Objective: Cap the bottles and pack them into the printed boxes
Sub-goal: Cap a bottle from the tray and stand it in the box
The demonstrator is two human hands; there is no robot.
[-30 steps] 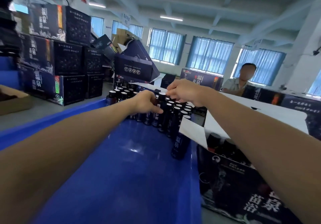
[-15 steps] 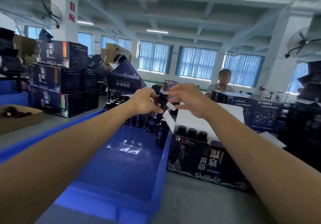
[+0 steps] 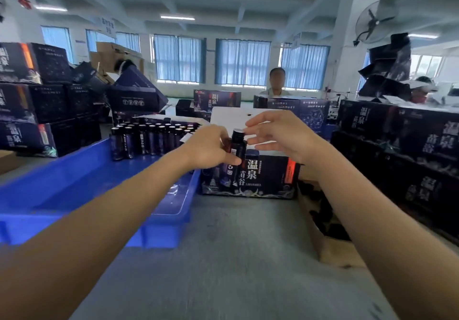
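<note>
Moved right off the blue plastic tray [image 3: 74, 168], the small dark labelled bottle [image 3: 237, 147] sits gripped in my left hand [image 3: 206, 148]; my right hand [image 3: 278, 133], open, flanks its black cap [image 3: 239, 132]. Pinch, twist squarely.

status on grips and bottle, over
Left grip holds bottle upright. Right grip at the cap, pinch unclear. Open printed box just beyond, nothing blocking it.

The person is working with bare left hand [image 3: 208, 147] and right hand [image 3: 279, 133]; the forearms behind them are showing uncovered.
</note>
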